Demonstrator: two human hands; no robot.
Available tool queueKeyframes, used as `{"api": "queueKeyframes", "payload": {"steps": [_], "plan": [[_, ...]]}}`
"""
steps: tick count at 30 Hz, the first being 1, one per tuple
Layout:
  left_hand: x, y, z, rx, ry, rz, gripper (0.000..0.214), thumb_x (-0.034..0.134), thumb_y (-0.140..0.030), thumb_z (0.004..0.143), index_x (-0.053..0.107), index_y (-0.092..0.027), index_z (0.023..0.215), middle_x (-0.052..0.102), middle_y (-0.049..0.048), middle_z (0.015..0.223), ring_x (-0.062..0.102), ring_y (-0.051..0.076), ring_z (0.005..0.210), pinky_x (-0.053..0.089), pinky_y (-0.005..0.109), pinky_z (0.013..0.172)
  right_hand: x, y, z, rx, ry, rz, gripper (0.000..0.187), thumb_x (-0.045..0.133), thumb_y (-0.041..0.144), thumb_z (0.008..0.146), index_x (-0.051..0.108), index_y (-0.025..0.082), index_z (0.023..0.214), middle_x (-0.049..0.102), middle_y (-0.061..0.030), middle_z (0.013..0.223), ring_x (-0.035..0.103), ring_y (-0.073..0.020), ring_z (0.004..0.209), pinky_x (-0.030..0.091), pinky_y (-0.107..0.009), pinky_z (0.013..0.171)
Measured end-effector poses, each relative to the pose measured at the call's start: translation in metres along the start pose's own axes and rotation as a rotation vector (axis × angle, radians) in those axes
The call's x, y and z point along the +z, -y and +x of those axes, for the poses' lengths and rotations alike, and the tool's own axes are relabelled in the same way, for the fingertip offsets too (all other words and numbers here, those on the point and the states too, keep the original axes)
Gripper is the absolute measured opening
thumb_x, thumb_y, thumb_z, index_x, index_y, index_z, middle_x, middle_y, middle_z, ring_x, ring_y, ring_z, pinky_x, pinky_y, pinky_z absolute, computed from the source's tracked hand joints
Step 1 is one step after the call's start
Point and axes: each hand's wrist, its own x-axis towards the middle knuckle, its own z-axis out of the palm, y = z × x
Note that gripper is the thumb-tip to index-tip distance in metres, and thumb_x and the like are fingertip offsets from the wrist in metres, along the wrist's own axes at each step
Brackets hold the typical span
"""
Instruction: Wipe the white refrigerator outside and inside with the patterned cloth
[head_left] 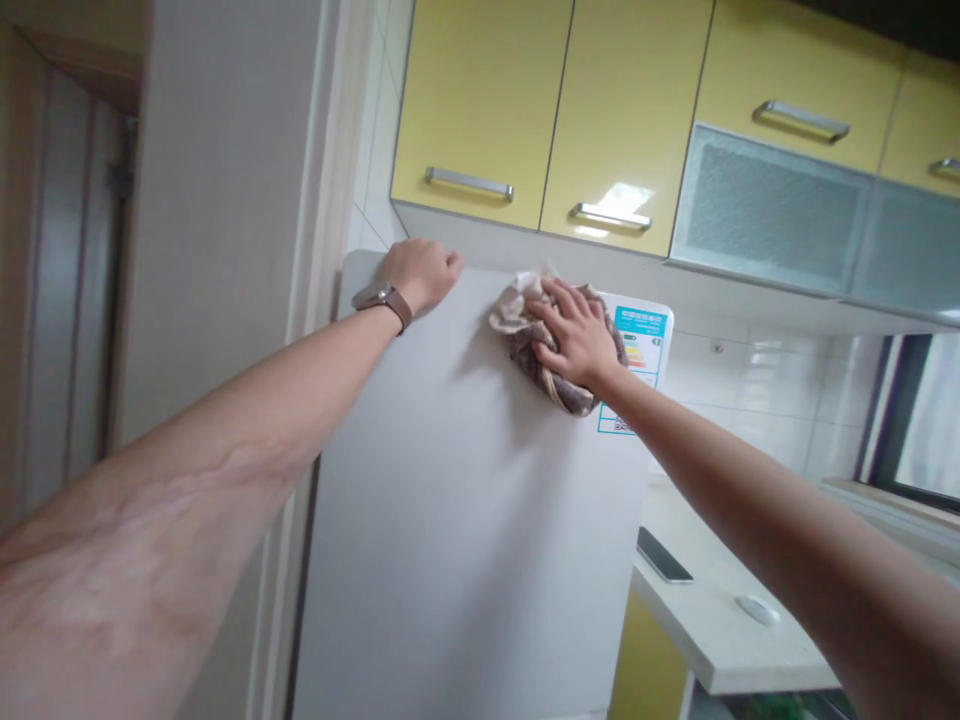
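Note:
A white refrigerator door [450, 520] stands upright before me. My right hand [574, 335] presses a crumpled brown-and-cream cloth [559, 390] flat against its upper part, fingers spread over the fabric. Just right of the cloth, a blue-and-white energy label [651, 335] is stuck to the door, partly covered by the hand and cloth. My left hand [424, 272], with a watch [384, 296] on its wrist, is curled into a fist at the door's top left corner. The undersides of its fingers are hidden.
Yellow wall cabinets [480, 95] with metal handles hang above the refrigerator. Frosted glass panels [772, 210] are at the right. Lower right, a phone [664, 556] and a white oval object [757, 609] lie on a white counter [750, 650]. A door frame [315, 200] borders the left.

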Motion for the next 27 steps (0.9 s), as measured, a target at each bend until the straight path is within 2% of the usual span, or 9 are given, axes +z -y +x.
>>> {"api": "queueKeyframes", "payload": {"steps": [2, 5, 10, 14, 16, 19, 24, 27], "plan": [[0.001, 0.0, 0.001, -0.026, 0.01, -0.026, 0.064, 0.03, -0.049, 0.104, 0.074, -0.007, 0.123, 0.071, 0.0196, 0.121, 0.056, 0.034, 0.13, 0.039, 0.043, 0.107, -0.001, -0.003, 0.007, 0.104, -0.045, -0.006, 0.066, 0.044, 0.056, 0.096, 0.047, 0.025, 0.155, 0.031, -0.0115, 0.168, 0.027, -0.0423, 0.152, 0.03, -0.061, 0.115], [0.001, 0.0, 0.001, -0.048, 0.017, -0.043, 0.064, 0.031, -0.053, 0.104, 0.074, -0.01, 0.125, 0.07, 0.0179, 0.125, 0.053, 0.035, 0.131, 0.037, 0.043, 0.106, 0.004, 0.007, 0.002, 0.173, -0.073, -0.019, 0.065, 0.042, 0.053, 0.097, 0.044, 0.027, 0.156, 0.03, -0.0102, 0.169, 0.026, -0.0394, 0.154, 0.031, -0.059, 0.115], [-0.002, -0.001, 0.0, -0.027, 0.007, -0.025, 0.064, 0.029, -0.049, 0.106, 0.073, -0.005, 0.124, 0.069, 0.0174, 0.128, 0.058, 0.029, 0.118, 0.039, 0.044, 0.104, 0.009, 0.032, -0.026, 0.254, -0.084, -0.042, 0.062, 0.041, 0.05, 0.097, 0.046, 0.027, 0.154, 0.03, -0.0098, 0.169, 0.026, -0.037, 0.154, 0.034, -0.056, 0.113], [-0.002, 0.0, 0.0, -0.01, -0.002, 0.01, 0.062, 0.029, -0.042, 0.106, 0.073, -0.002, 0.124, 0.069, 0.0217, 0.128, 0.06, 0.031, 0.117, 0.04, 0.046, 0.102, 0.014, 0.053, -0.057, 0.249, -0.054, -0.049, 0.061, 0.045, 0.049, 0.095, 0.05, 0.027, 0.152, 0.028, -0.0094, 0.17, 0.028, -0.037, 0.154, 0.036, -0.053, 0.11], [-0.002, 0.0, 0.0, -0.009, -0.002, 0.015, 0.061, 0.029, -0.042, 0.106, 0.073, -0.002, 0.124, 0.069, 0.0225, 0.129, 0.06, 0.033, 0.119, 0.04, 0.047, 0.102, 0.018, 0.064, -0.078, 0.201, -0.013, -0.052, 0.062, 0.048, 0.049, 0.094, 0.051, 0.026, 0.152, 0.027, -0.0098, 0.171, 0.029, -0.0375, 0.155, 0.037, -0.052, 0.108], [-0.003, 0.0, 0.0, -0.034, 0.018, 0.011, 0.062, 0.029, -0.044, 0.106, 0.073, -0.005, 0.126, 0.068, 0.023, 0.131, 0.058, 0.033, 0.121, 0.039, 0.047, 0.104, 0.026, 0.082, -0.119, 0.046, 0.076, -0.035, 0.064, 0.049, 0.052, 0.094, 0.052, 0.026, 0.152, 0.027, -0.0114, 0.171, 0.032, -0.0381, 0.154, 0.039, -0.05, 0.104], [-0.004, -0.002, 0.0, 0.013, -0.01, 0.047, 0.063, 0.029, -0.041, 0.105, 0.074, 0.0, 0.122, 0.069, 0.0279, 0.124, 0.062, 0.038, 0.118, 0.044, 0.051, 0.1, 0.045, 0.106, -0.213, -0.257, 0.151, -0.003, 0.068, 0.044, 0.063, 0.093, 0.056, 0.025, 0.148, 0.039, -0.0139, 0.165, 0.038, -0.0353, 0.151, 0.042, -0.044, 0.093], [-0.002, -0.001, 0.001, 0.005, -0.024, 0.031, 0.062, 0.031, -0.041, 0.104, 0.074, 0.0, 0.121, 0.069, 0.0279, 0.123, 0.063, 0.039, 0.118, 0.044, 0.051, 0.101, 0.054, 0.105, -0.264, -0.469, 0.197, 0.028, 0.068, 0.041, 0.067, 0.092, 0.061, 0.024, 0.141, 0.045, -0.0137, 0.161, 0.043, -0.0322, 0.147, 0.042, -0.038, 0.083]]}}
